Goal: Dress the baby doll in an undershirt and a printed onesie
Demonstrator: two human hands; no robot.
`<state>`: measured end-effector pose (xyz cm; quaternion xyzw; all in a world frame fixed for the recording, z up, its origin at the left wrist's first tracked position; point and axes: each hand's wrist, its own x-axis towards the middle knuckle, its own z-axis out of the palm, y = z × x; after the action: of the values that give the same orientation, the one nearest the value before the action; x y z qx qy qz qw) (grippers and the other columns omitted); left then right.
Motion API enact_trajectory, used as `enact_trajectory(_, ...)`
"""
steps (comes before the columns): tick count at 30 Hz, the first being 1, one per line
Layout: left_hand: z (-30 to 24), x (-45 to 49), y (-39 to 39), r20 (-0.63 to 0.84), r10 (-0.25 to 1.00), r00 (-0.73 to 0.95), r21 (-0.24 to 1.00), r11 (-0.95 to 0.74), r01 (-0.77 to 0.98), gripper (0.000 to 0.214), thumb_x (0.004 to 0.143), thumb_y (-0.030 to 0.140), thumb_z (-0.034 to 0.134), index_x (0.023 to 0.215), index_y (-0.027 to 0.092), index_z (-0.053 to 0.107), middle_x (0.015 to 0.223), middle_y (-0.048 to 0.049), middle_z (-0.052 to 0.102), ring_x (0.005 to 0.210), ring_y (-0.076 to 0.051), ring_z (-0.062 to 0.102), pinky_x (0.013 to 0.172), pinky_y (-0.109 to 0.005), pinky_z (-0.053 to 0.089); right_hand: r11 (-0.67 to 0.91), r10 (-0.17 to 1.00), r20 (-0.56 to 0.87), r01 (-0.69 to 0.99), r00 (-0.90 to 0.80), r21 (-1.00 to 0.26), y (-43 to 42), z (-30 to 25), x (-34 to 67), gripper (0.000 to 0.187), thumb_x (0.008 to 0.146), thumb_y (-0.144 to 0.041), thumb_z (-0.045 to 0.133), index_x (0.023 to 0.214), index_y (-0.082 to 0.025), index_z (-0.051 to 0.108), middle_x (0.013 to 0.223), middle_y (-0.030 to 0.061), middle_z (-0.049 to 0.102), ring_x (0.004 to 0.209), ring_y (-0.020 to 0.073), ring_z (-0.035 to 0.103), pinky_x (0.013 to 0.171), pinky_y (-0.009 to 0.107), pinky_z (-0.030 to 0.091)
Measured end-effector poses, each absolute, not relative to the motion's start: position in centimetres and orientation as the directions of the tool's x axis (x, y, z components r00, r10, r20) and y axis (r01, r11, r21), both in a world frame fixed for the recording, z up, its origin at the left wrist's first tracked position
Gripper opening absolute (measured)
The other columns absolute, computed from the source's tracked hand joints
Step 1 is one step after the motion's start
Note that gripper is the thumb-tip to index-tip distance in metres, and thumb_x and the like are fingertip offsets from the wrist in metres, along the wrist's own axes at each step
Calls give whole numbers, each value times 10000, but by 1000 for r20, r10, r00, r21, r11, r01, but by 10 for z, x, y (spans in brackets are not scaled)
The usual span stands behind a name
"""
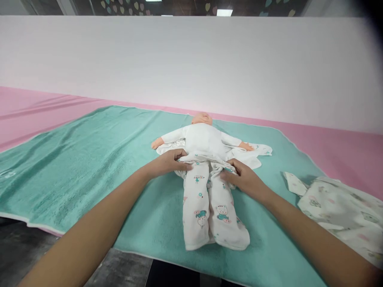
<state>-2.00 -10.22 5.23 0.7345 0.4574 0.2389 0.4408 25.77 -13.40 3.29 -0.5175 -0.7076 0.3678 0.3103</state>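
A baby doll (202,118) lies on its back with its head away from me, arms stretched out to the sides. It wears a white long-sleeved top (201,139) and white baby pants (196,203) printed with small animals. My left hand (172,161) pinches the waistband at the doll's hip on the left. On the opposite hip, my right hand (241,175) grips the bunched waistband. The pant legs point toward me, and the doll's feet are hidden inside them. Beneath the doll's arms spreads another white printed garment (248,157).
A green towel (89,159) with wrinkles on its left side covers the pink surface (329,149). Another printed baby cloth (344,211) lies crumpled at the right. Behind stands a white wall panel (185,59). The towel's near edge hangs above a dark floor (119,267).
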Motion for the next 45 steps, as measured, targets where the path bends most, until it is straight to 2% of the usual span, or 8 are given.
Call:
enact_trajectory(4, 62, -22, -112, -182, 770, 612, 803, -243, 545, 635, 577, 463, 748, 1146, 262, 552, 1071, -12, 599, 931, -209, 563, 734, -254, 418, 234, 896, -28, 525, -443, -818, -153, 41, 263, 370, 677, -443, 693, 957, -224, 591, 957, 3, 584, 892, 208, 544, 751, 294, 432)
enact_trajectory(7, 63, -19, -117, -179, 751, 636, 765, -301, 569, 522, 602, 468, 724, 1070, 263, 617, 1163, -17, 560, 992, -218, 548, 763, -238, 403, 293, 851, -44, 543, -523, -787, -161, 48, 262, 308, 694, -488, 673, 824, -213, 624, 979, 23, 571, 918, 224, 539, 795, 324, 437)
enact_trajectory(16, 61, -20, -116, -168, 773, 612, 723, -326, 610, 366, 671, 455, 668, 946, 214, 650, 982, 2, 641, 875, -187, 563, 704, -238, 373, 345, 886, 68, 553, -459, -759, -170, 53, 257, 280, 739, -488, 644, 841, -229, 615, 1121, 34, 537, 1014, 229, 501, 868, 343, 420)
enact_trajectory(21, 62, -18, -117, -164, 787, 595, 746, -296, 597, 334, 653, 443, 668, 901, 221, 681, 884, 8, 669, 804, -184, 575, 665, -249, 384, 305, 887, 7, 576, -462, -758, -170, 48, 257, 299, 768, -496, 596, 865, -213, 611, 888, 26, 593, 836, 207, 523, 745, 335, 430)
enact_trajectory(28, 61, -16, -118, -138, 790, 598, 804, -264, 534, 289, 643, 408, 698, 859, 216, 700, 821, 4, 675, 752, -181, 581, 643, -257, 398, 244, 887, -54, 565, -458, -788, -173, 41, 258, 230, 761, -404, 579, 713, -182, 538, 652, -21, 460, 601, 114, 382, 530, 238, 312)
enact_trajectory(34, 60, -14, -119, -196, 757, 623, 884, -139, 446, 264, 664, 365, 700, 883, 217, 701, 898, -14, 687, 841, -203, 607, 717, -287, 448, 78, 879, -93, 333, -468, -940, -170, 35, 260, 167, 744, -332, 616, 805, -182, 579, 725, -16, 545, 655, 131, 484, 590, 246, 381)
enact_trajectory(40, 60, -14, -118, -203, 743, 638, 931, -55, 360, 279, 676, 376, 695, 874, 181, 679, 897, -36, 679, 873, -229, 617, 752, -329, 465, -192, 908, -195, 45, -372, -980, -164, 25, 258, 339, 735, -312, 611, 1048, -191, 564, 862, 35, 622, 749, 189, 598, 677, 316, 472)
enact_trajectory(45, 60, -13, -123, -193, 752, 630, 934, -57, 354, 322, 696, 393, 681, 941, 186, 648, 924, -35, 662, 929, -241, 606, 791, -342, 468, 36, 917, -107, 346, -384, -938, -174, 35, 267, 321, 725, -406, 656, 951, -201, 559, 861, 18, 588, 772, 180, 562, 656, 280, 459)
